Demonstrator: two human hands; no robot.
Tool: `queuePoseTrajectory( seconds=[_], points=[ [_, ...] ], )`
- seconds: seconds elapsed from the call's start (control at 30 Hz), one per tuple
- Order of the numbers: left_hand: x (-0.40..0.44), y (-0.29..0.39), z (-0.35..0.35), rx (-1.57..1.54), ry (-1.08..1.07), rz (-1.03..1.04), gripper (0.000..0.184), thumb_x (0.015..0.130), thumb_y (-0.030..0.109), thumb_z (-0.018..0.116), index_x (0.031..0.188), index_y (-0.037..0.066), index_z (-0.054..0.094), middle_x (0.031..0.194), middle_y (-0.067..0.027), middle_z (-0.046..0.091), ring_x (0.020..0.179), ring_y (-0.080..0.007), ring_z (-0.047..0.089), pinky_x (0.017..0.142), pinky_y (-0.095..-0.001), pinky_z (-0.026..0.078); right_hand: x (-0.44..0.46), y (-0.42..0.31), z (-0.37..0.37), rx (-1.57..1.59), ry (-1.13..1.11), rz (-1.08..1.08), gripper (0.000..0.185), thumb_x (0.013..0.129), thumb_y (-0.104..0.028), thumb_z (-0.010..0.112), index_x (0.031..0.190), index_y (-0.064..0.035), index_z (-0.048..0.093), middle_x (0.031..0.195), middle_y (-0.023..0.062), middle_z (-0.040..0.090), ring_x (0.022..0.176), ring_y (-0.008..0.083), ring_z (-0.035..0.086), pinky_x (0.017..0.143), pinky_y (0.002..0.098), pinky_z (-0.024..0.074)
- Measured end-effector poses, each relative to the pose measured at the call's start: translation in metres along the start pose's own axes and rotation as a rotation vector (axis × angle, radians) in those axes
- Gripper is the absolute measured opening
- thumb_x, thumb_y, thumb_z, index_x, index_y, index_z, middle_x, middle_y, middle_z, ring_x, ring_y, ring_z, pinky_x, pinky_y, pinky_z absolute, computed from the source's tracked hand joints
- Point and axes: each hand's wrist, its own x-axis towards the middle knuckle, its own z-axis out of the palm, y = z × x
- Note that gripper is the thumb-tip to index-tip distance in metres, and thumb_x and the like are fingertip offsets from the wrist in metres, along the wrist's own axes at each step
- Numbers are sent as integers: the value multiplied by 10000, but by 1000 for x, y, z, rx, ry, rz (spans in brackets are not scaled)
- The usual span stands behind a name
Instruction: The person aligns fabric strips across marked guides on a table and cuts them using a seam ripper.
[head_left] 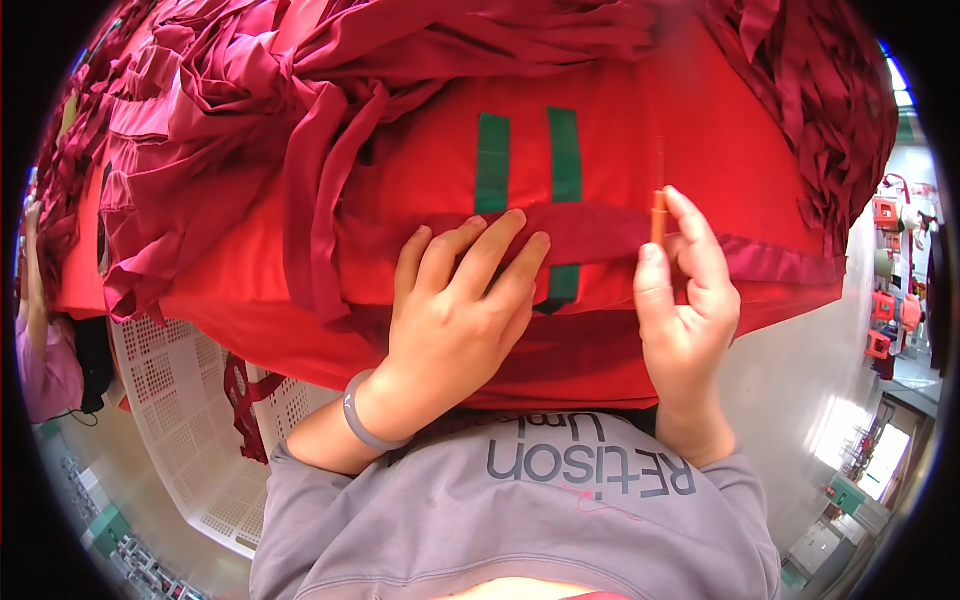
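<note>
My left hand, with a grey wristband, lies palm down with fingers spread on a dark red fabric strip. The strip runs crosswise over a bright red cloth-covered surface. To its right, my right hand pinches a slim tool with an orange-brown handle between thumb and index finger. A thin, needle-like shaft points up, away from me; its exact kind is unclear. Two green tape strips, the left and the right, lie beyond my left hand. The right one passes under the fabric strip.
Tangled dark red fabric strips cover the far and left parts of the surface, with another heap at right. A white perforated basket stands at lower left. Another person's pink sleeve shows at the left edge.
</note>
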Motion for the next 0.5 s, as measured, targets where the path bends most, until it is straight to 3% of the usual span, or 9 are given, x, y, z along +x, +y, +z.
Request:
queuePoseTrajectory(
  seconds=[0.07,0.13,0.17,0.23,0.27,0.4,0.47,0.5],
  points=[
    [1,0,1,-2,1,-2,358,789,157,634,1147,154,639,1217,-31,577,1061,-252,525,931,-427,382,3,2,2,-74,-44,-90,379,788,55,567,1166,47,545,843,138,635,730,228,648,624,309,508],
    [-1,-2,4,-26,34,-3,334,787,153,641,1121,133,638,1216,-36,586,1074,-254,526,934,-435,379,9,-2,5,-84,-132,-103,300,751,58,569,1050,28,564,862,152,629,750,299,643,620,342,505],
    [-2,-2,4,-26,34,-3,334,787,153,641,1121,133,638,1216,-36,586,1074,-254,526,934,-435,379,13,-3,11,-174,-71,-194,224,733,41,579,952,4,554,837,143,597,705,315,614,595,360,497],
    [-2,-2,5,-32,49,3,308,778,141,650,1084,109,638,1223,-42,588,1089,-254,523,933,-438,379,16,-13,18,-308,-126,-148,186,781,52,561,962,16,588,830,116,592,712,210,630,619,284,494],
    [-3,-2,6,-26,48,3,308,778,141,650,1084,109,638,1223,-42,588,1089,-254,523,933,-438,379,20,-7,28,-353,-108,-260,168,749,-40,614,907,-34,558,805,132,556,663,308,595,570,390,484],
    [-4,-6,9,-2,78,38,360,757,186,653,1109,119,614,1244,-26,563,1078,-237,520,946,-438,375,27,8,44,-386,-150,-295,101,748,-87,646,780,-43,560,735,96,552,611,286,591,521,383,469],
    [-3,-5,9,-18,78,31,366,755,181,658,1113,117,613,1246,-31,562,1064,-240,528,944,-435,375,28,4,40,-315,-125,-281,78,740,-58,642,754,-34,569,712,96,557,596,285,584,508,374,457],
    [-2,-2,8,-153,132,-45,372,751,179,666,1113,113,613,1252,-41,560,1036,-243,537,930,-432,380,26,2,35,-169,-160,-250,53,749,9,629,783,-3,591,718,102,571,603,234,589,523,324,459]
  ],
)
